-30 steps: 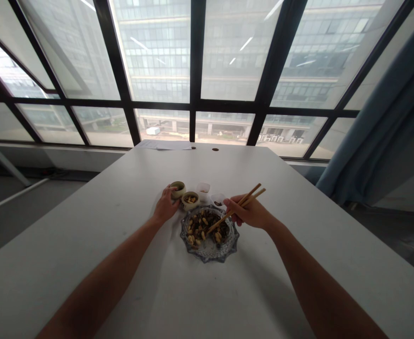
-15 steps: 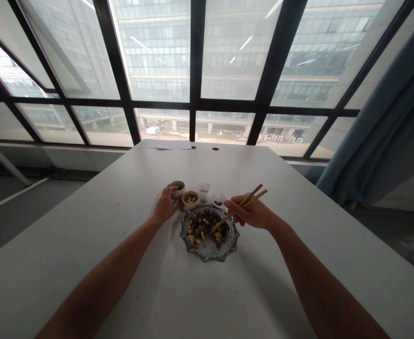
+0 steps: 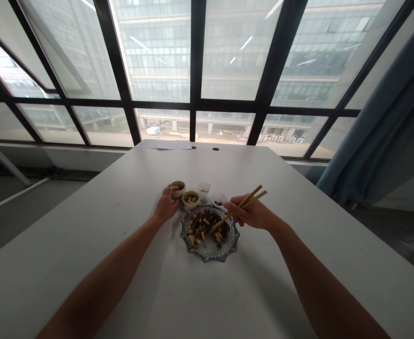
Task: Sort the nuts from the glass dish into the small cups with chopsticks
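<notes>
Wooden chopsticks rest in my right hand, closed around them. Their tips reach down into a scalloped clear glass bowl that holds peanuts and dark, stringy-looking bits. My left hand curls its fingers around the left side of a small greenish cup; its inside looks bare from here. Touching or very near that cup is a second small cup with peanut-like pieces in it. Nothing shows clearly between the chopstick tips.
Behind the glass bowl stand two small white translucent dishes, one with a few pale bits, the other with dark bits. Paper sheets lie at the far edge of the white table. Beyond are windows; a blue curtain hangs right.
Almost nothing differs. The chopstick tips have shifted very slightly among the dark bits; the left hand stays at the small cup.
</notes>
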### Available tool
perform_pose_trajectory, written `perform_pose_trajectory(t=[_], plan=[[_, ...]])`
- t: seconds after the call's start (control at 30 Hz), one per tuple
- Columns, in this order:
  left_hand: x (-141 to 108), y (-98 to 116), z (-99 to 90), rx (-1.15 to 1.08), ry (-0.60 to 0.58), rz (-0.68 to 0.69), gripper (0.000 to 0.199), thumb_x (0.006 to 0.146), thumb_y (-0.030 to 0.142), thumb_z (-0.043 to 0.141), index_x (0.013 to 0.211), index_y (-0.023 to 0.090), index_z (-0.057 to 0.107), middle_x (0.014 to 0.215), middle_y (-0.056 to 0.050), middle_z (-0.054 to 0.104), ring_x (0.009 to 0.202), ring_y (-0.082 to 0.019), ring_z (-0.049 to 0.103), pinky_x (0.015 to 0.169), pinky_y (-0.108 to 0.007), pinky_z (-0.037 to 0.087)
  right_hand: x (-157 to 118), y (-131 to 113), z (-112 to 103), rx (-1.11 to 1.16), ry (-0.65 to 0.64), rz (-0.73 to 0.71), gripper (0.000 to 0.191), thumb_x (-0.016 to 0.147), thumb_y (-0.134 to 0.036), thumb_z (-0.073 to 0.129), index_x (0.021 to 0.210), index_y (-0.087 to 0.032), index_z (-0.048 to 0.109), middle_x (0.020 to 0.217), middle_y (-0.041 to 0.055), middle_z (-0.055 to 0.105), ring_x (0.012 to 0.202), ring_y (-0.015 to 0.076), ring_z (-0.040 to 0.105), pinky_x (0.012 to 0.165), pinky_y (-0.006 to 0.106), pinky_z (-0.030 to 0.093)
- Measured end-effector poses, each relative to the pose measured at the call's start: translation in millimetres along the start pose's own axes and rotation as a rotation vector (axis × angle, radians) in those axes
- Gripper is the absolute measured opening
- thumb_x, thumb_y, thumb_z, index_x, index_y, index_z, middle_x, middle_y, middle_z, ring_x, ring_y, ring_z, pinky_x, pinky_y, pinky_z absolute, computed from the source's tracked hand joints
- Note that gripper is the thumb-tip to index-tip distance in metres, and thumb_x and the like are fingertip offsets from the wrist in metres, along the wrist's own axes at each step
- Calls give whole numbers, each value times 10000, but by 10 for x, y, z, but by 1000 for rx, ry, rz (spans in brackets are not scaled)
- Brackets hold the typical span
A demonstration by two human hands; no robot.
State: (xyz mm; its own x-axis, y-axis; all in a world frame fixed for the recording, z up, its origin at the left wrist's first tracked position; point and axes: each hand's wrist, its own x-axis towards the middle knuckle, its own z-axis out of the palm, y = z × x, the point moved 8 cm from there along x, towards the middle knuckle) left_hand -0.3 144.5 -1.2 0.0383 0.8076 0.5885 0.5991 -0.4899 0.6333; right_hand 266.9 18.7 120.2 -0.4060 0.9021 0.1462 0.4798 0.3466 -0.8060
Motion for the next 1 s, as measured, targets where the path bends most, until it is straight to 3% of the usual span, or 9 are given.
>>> perform_pose_trajectory(t=[0.37,0.6,0.8,1.0], plan=[[-1,1,-4,3,24,26,437,781,192,693,1200,227,575,1358,-135,581,1359,-322,518,1137,-537,451,7,62,40,38,-14,13,533,920,-654,521,682,-183,590,491,-3,600,379,97,537,372,191,389],[8,-25,-44,17,64,-2,331,764,208,726,1064,210,587,1353,-154,598,1390,-340,494,1133,-553,442,24,187,-26,126,45,52,585,869,-719,553,688,-167,621,462,-6,589,345,91,516,347,185,384],[37,-8,-115,-2,99,1,231,742,238,773,905,214,611,1160,-117,682,1244,-307,607,1073,-500,501,27,284,-86,166,87,124,650,798,-794,564,639,-165,607,436,-1,571,320,85,490,331,185,361],[33,22,-189,-32,143,5,193,724,257,803,823,206,645,1211,-119,648,1145,-280,646,1009,-483,552,46,315,-61,145,68,110,603,822,-747,580,673,-164,617,454,-5,581,339,87,507,345,185,374]])
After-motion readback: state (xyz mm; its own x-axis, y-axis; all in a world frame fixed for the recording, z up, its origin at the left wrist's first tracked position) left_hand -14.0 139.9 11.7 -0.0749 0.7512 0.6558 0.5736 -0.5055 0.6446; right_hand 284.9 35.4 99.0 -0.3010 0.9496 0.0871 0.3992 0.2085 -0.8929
